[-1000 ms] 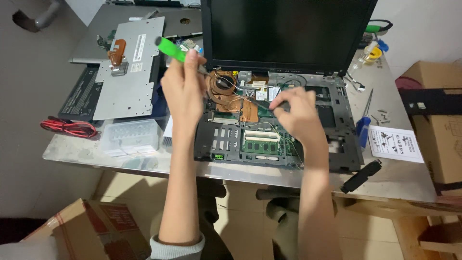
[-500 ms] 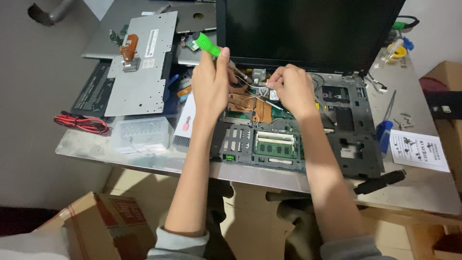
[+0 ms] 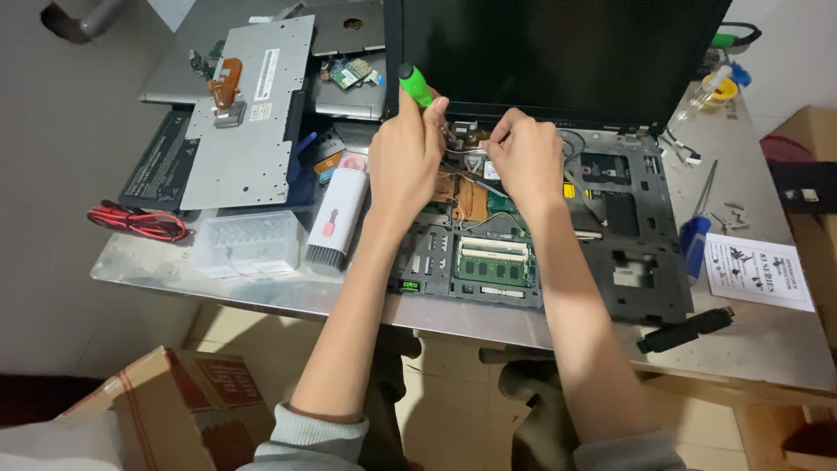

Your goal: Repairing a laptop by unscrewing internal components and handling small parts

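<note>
While the red cable bundle (image 3: 139, 222) lies at the table's left edge, the left hand (image 3: 407, 157) has shifted nearer the hinge, its grip closed round the green-handled screwdriver (image 3: 417, 85). Both hands have drawn together over the opened laptop (image 3: 645, 262) at the table's middle; the right hand (image 3: 527, 159) pinches something I cannot make out.

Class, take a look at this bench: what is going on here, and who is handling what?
A person is working on an opened laptop lying on a metal table, its circuit boards exposed. The left hand grips a green-handled screwdriver near the hinge, while the right hand pinches something small among the wires beside it. A removed keyboard panel, a cleaning brush and a blue screwdriver lie alongside.
</note>
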